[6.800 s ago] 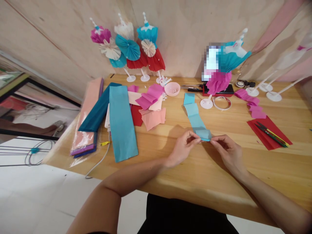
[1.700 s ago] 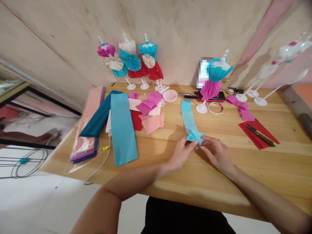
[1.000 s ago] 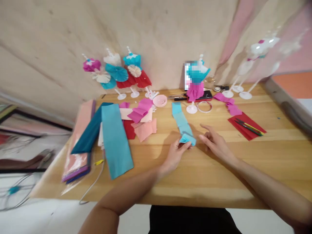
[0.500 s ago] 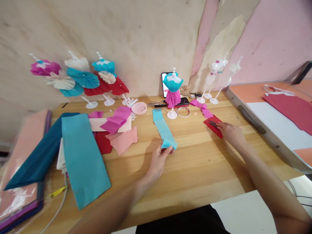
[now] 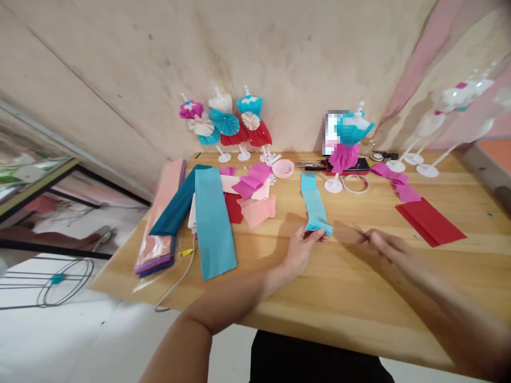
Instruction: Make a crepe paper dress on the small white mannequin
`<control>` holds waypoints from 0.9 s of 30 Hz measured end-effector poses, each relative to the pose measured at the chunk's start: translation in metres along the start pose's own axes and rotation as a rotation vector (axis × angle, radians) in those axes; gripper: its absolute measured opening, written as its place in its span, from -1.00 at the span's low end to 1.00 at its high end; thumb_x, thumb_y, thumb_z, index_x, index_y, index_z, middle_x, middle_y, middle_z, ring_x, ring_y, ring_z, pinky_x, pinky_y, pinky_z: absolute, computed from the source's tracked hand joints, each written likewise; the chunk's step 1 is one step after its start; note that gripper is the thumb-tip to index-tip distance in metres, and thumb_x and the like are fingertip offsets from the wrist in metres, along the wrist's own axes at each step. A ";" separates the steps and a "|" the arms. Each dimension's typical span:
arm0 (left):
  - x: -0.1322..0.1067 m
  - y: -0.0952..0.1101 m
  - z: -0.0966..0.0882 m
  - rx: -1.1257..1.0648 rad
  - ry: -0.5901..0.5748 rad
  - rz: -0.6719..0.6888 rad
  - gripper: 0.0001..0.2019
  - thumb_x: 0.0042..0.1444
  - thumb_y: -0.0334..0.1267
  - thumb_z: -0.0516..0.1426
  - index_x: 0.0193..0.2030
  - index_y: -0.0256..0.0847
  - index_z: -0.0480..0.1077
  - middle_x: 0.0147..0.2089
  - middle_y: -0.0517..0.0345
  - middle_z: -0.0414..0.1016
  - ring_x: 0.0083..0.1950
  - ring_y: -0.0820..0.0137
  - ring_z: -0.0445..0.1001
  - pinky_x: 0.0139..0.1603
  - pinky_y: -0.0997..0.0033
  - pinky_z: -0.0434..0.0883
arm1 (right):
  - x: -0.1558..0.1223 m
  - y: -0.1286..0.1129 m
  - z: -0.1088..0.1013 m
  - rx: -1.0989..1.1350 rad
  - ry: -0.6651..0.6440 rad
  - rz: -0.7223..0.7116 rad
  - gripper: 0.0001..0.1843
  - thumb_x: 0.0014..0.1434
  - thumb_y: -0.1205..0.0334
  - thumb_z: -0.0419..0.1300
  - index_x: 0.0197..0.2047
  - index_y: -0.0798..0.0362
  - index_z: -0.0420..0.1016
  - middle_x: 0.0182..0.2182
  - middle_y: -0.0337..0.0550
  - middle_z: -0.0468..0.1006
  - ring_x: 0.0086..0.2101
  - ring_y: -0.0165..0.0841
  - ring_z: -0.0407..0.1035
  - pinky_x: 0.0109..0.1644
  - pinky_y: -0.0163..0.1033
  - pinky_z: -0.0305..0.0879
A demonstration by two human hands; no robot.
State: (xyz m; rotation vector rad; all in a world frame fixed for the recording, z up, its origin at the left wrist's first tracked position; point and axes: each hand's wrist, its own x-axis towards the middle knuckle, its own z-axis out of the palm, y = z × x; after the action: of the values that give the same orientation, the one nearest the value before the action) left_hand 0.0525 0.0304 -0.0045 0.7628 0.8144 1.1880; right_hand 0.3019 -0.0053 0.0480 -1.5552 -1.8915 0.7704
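Note:
My left hand (image 5: 305,250) pinches the gathered near end of a light blue crepe paper strip (image 5: 314,199), which stretches away from me over the wooden table (image 5: 275,287). To its right, my right hand (image 5: 385,244) grips small dark scissors (image 5: 362,234), smeared by motion, with the tips toward the blue strip. Beyond the strip stands a little mannequin (image 5: 345,149) dressed in a teal top and a pink skirt. A folded red paper piece (image 5: 431,221) lies to the right of my right hand, next to a crinkled magenta strip (image 5: 395,181).
Left of the strip lie a large teal sheet (image 5: 215,229), a salmon piece (image 5: 259,210) and a plastic-wrapped paper pack (image 5: 159,229). A pink bowl (image 5: 283,168) sits near the wall. Dressed mannequins (image 5: 250,117) stand behind; bare ones (image 5: 429,127) are at the right.
My right hand has left the red paper and moved left with the scissors, toward the blue strip. My left hand still pinches the strip. The view has swung left.

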 end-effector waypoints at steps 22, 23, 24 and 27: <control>-0.004 -0.001 -0.001 -0.004 -0.024 -0.039 -0.77 -0.01 -0.16 0.33 -0.29 -0.24 0.49 -0.33 0.19 0.54 -0.32 0.47 0.47 -0.15 0.40 0.41 | 0.007 -0.029 0.060 0.092 -0.147 0.088 -0.56 0.32 -0.17 -0.03 -0.24 0.00 0.43 -0.44 -0.24 0.44 -0.41 -0.32 0.33 -0.33 -0.24 0.24; -0.004 -0.001 -0.001 -0.008 -0.024 -0.039 -0.78 0.00 -0.16 0.33 -0.29 -0.25 0.49 -0.33 0.19 0.54 -0.32 0.48 0.47 -0.15 0.40 0.41 | 0.007 -0.028 0.062 0.066 -0.146 0.088 -0.57 0.32 -0.17 -0.04 -0.21 -0.02 0.44 -0.43 -0.24 0.46 -0.40 -0.31 0.35 -0.32 -0.23 0.25; -0.004 -0.002 -0.001 -0.009 -0.024 -0.040 -0.78 0.00 -0.17 0.33 -0.29 -0.25 0.49 -0.33 0.19 0.54 -0.31 0.48 0.48 -0.15 0.41 0.41 | 0.008 -0.026 0.063 0.047 -0.146 0.087 -0.58 0.32 -0.16 -0.04 -0.19 -0.03 0.44 -0.42 -0.24 0.48 -0.40 -0.30 0.36 -0.31 -0.23 0.25; -0.004 -0.002 -0.001 -0.007 -0.027 -0.042 -0.77 -0.01 -0.17 0.33 -0.29 -0.25 0.48 -0.32 0.18 0.54 -0.31 0.48 0.48 -0.15 0.41 0.41 | 0.009 -0.027 0.064 0.030 -0.148 0.072 -0.59 0.34 -0.15 -0.05 -0.19 -0.04 0.43 -0.42 -0.24 0.48 -0.39 -0.29 0.37 -0.30 -0.23 0.23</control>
State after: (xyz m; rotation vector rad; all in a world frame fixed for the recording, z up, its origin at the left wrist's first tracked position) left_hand 0.0516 0.0266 -0.0064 0.7511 0.8002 1.1399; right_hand 0.2356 -0.0056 0.0249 -1.5940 -1.9273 0.9645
